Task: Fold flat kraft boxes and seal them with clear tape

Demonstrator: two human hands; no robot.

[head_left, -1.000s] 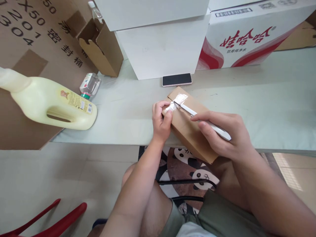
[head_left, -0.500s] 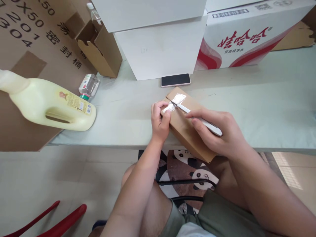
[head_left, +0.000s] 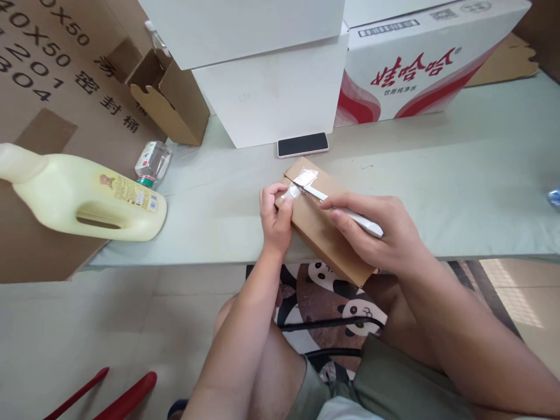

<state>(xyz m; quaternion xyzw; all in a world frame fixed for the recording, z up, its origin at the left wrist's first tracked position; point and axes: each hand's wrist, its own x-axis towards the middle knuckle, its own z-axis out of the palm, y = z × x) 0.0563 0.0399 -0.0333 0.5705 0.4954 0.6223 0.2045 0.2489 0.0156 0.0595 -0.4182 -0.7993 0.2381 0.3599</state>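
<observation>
A small brown cardboard box (head_left: 329, 240) lies at an angle over the table's front edge, its near end jutting out above my lap. Clear tape (head_left: 305, 177) crosses its far end. My left hand (head_left: 276, 217) grips the box's left side near that end, thumb on top. In my right hand (head_left: 380, 228) is a white utility knife (head_left: 365, 223), its dark blade touching the taped area. The right fingers are closed round the knife handle, index finger stretched along it. The box's underside is hidden.
A phone (head_left: 303, 145) lies just beyond the box, before stacked white cartons (head_left: 271, 93). A printed red-and-white carton (head_left: 394, 81) stands right of them. At left are a pale yellow jug (head_left: 87, 198), a small clear bottle (head_left: 153, 162) and an open brown box (head_left: 175, 102).
The whole view has shifted slightly, with table things appearing a little further left. Both hands keep their holds, and the knife blade stays at the tape.
</observation>
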